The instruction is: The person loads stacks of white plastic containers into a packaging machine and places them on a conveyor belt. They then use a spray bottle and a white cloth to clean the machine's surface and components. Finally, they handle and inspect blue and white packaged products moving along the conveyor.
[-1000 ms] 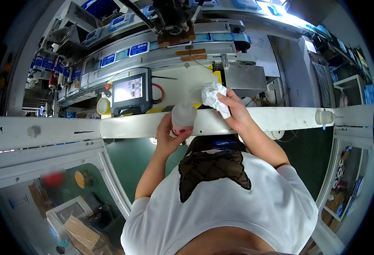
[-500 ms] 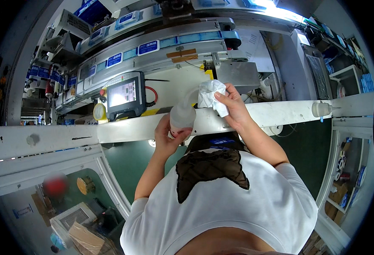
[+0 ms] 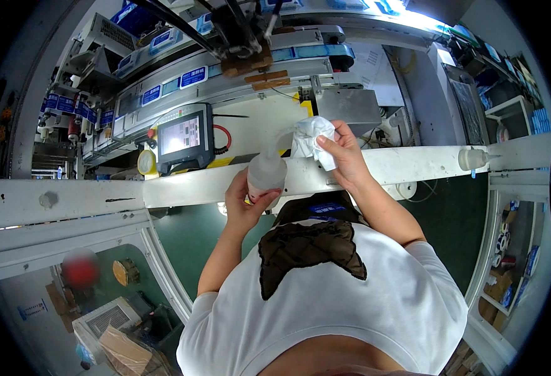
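My left hand (image 3: 246, 203) is wrapped round a translucent plastic squeeze bottle (image 3: 267, 172) above the white frame beam (image 3: 216, 186). The bottle's bent spout points up and right, toward a crumpled white wipe (image 3: 311, 139). That wipe is pinched between the thumb and fingers of my right hand (image 3: 345, 156). Whether the spout's tip touches the wipe I cannot tell. Beyond my left hand stands a teach pendant (image 3: 181, 138) with a lit screen.
Past the beam runs a conveyor (image 3: 241, 66) carrying blue-and-white labels (image 3: 194, 76). A dark robot arm head (image 3: 241, 44) hangs over it. A grey metal box (image 3: 350, 108) is beyond my right hand. A small bottle (image 3: 473, 159) is fixed by the beam's right end.
The dark arm head has come lower over the conveyor, and the labels on the belt have shifted left. My hands, the bottle and the wipe have barely moved.
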`<state>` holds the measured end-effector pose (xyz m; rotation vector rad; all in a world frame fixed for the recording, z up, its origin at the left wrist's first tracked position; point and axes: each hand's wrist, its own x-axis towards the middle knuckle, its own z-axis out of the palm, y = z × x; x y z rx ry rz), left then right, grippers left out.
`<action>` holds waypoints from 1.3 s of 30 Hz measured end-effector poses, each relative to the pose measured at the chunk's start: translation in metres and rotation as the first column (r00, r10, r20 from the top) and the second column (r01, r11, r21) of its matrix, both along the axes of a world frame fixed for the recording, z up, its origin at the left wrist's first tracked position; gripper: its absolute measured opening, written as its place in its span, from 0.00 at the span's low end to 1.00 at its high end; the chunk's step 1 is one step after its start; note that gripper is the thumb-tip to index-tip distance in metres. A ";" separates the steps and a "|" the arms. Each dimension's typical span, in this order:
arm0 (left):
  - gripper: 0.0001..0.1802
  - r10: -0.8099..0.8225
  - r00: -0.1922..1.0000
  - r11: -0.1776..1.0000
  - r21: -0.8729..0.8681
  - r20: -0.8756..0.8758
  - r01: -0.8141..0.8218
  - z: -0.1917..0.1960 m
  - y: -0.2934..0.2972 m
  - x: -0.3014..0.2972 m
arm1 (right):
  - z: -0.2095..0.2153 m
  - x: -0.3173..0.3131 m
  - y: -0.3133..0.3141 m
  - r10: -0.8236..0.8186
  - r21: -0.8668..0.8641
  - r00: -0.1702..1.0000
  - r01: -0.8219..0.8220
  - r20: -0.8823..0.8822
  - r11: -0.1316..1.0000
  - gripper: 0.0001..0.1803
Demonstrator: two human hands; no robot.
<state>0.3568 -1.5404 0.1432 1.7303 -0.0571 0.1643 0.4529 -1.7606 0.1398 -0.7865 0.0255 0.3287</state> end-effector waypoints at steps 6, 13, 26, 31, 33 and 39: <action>0.30 0.002 1.000 1.000 0.011 -0.005 -0.002 0.000 0.003 -0.003 | 0.002 -0.002 -0.001 -0.010 -0.051 1.000 0.011 0.021 0.999 0.15; 0.35 0.030 0.998 0.997 -0.076 -0.047 -0.033 -0.010 0.003 -0.007 | 0.003 -0.002 0.004 0.009 -0.035 1.000 -0.008 0.014 0.999 0.15; 0.42 0.676 0.677 0.672 0.131 0.292 -0.728 -0.124 0.084 0.007 | -0.061 0.137 -0.012 -0.240 -0.417 0.958 0.284 0.155 0.863 0.13; 0.43 0.773 0.579 0.554 0.170 0.259 -0.815 -0.146 0.090 0.013 | -0.075 0.208 -0.025 -0.178 -0.714 0.809 0.581 0.561 0.391 0.16; 0.46 0.771 0.581 0.564 0.144 0.261 -0.813 -0.145 0.084 0.013 | -0.069 0.238 -0.021 0.014 -0.702 0.717 0.678 0.697 0.217 0.17; 0.57 0.802 0.494 0.383 0.344 0.337 -0.857 -0.134 0.076 0.013 | -0.066 0.306 0.010 0.639 -0.605 0.504 0.793 0.581 -0.074 0.18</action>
